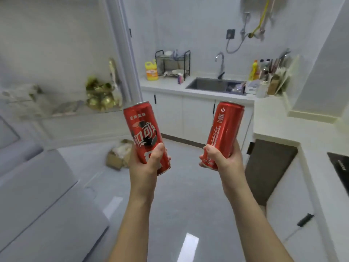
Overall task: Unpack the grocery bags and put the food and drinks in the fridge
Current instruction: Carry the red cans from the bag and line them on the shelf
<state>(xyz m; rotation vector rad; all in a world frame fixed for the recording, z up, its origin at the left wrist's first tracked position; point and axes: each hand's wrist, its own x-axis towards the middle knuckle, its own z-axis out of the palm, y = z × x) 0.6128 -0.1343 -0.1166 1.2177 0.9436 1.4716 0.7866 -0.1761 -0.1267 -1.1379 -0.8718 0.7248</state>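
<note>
Two red drink cans were up in the air in front of the person, one in each hand, well apart. The left can leaned a little leftward, the left hand wrapped round its lower half, thumb across the front. The right can tilted to the right, its bottom end clasped by the right hand. Behind them stood a white worktop with a sink, a tap and a yellow bottle. A cardboard box sat on the floor.

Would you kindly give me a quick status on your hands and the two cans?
Left hand grips left can near its base. Right hand grips right can likewise. Both cans held in air, tops leaning apart. Fridge not in view.
</note>
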